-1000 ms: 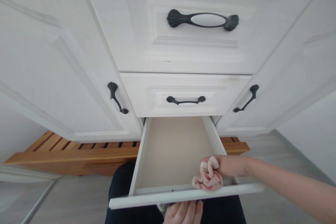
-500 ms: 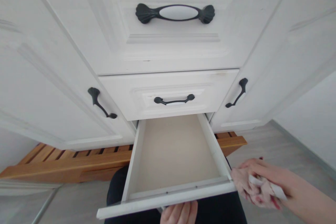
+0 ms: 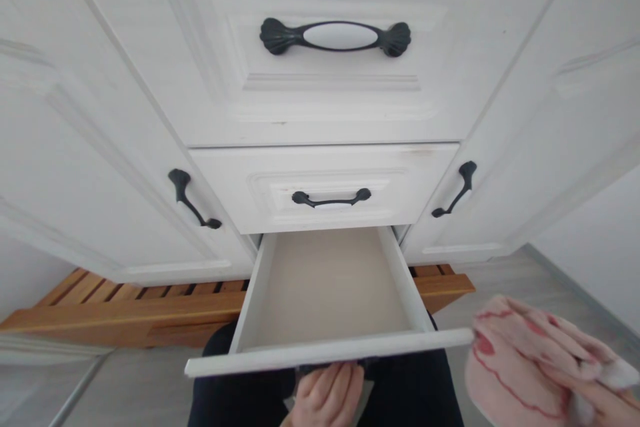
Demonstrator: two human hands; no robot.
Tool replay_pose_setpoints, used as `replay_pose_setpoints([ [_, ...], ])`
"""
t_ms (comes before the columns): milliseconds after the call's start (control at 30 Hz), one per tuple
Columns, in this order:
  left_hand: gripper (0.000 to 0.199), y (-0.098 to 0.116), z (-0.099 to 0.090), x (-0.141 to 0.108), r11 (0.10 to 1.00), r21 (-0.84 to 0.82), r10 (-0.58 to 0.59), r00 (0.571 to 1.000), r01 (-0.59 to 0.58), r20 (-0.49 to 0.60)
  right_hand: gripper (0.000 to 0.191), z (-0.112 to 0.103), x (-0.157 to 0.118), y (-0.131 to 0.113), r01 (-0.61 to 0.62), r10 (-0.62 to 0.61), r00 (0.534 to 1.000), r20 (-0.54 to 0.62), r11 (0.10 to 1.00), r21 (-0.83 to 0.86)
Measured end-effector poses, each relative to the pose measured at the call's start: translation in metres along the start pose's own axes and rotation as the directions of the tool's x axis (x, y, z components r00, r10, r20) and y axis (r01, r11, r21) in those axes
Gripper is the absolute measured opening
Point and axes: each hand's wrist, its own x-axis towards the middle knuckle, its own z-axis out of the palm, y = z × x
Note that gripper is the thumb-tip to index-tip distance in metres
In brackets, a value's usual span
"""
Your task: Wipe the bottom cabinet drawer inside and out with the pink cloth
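The bottom drawer [image 3: 335, 287] of a white cabinet is pulled out, and its light inside shows nothing in it. My left hand [image 3: 327, 395] is at the middle of the drawer's front, fingers wrapped round its handle, which is mostly hidden. At the lower right my right hand [image 3: 600, 397] grips a pink cloth [image 3: 520, 363] with red markings. The cloth hangs beside the right end of the drawer front.
Above are a closed drawer [image 3: 330, 170] and a larger front with a black and white handle [image 3: 340, 36]. Cabinet doors with handles flank them. A slatted wooden bench [image 3: 195, 310] runs under the cabinet; my dark-clad legs are below the drawer.
My right hand has moved right, away from the drawer, and the bunched cloth has spread out. The drawer front looks more level, and my left hand shows more fully.
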Motion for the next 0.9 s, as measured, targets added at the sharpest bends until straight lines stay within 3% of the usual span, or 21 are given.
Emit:
replay_pose_setpoints([
  [67,0.027,-0.017,0.008,0.01,0.999,-0.043,-0.007,0.999,0.009,0.043,0.069,0.014,-0.013,-0.003,-0.086,0.099,0.99,-0.105,0.989,0.12],
  [167,0.032,-0.038,0.027,0.025,0.997,-0.043,-0.051,0.99,0.057,0.135,0.078,0.032,-0.023,0.001,-0.11,0.127,0.988,-0.087,0.977,0.18],
  [300,0.038,-0.063,0.051,0.044,0.995,-0.025,-0.089,0.97,0.097,0.227,0.075,0.049,-0.028,0.016,-0.018,0.021,1.0,-0.021,0.991,0.134],
  [467,0.046,-0.09,0.068,0.062,0.995,0.022,-0.095,0.933,0.093,0.348,0.046,0.064,-0.027,0.025,0.17,-0.176,0.978,0.112,0.984,0.062],
  [700,0.052,-0.104,0.08,0.067,0.997,0.068,-0.069,0.904,0.044,0.422,0.057,0.069,-0.029,0.038,0.082,-0.093,0.989,0.113,0.992,0.098],
  [900,0.054,-0.112,0.087,0.074,0.997,0.061,-0.077,0.879,0.055,0.47,0.047,0.096,-0.037,0.024,0.142,-0.16,0.973,0.168,0.983,0.116],
])
